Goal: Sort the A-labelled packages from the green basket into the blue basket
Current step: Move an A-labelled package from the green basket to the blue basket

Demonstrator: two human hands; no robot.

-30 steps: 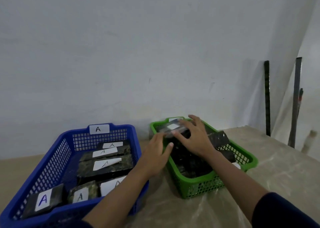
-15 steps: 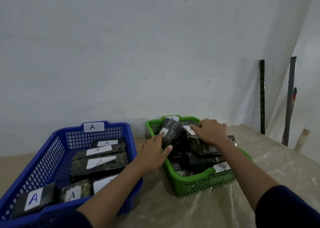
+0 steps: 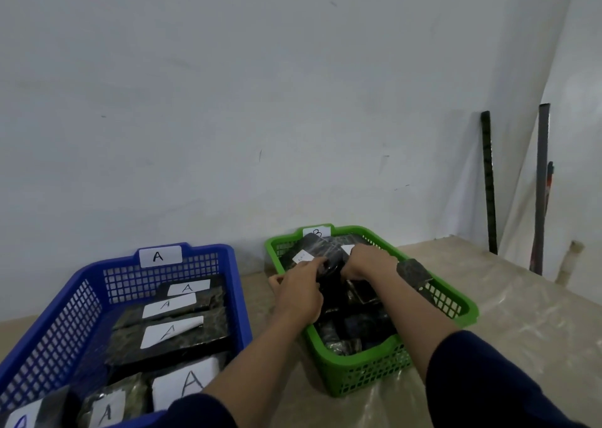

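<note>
My left hand (image 3: 301, 292): fingers curled on a dark package (image 3: 321, 253) in the green basket (image 3: 365, 375).
My right hand (image 3: 368, 261): fingers curled down among the packages; grip unclear.
Blue basket (image 3: 58, 323): holds A-labelled packages (image 3: 176, 331).

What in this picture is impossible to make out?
All in the head view:
- Letter on the white label of the package in the green basket: too blurred to read.
- Fingertips of the left hand and right hand: buried among the dark packages, so their grip is unclear.
- Nearest packages in the blue basket: cut off by the bottom edge.
</note>
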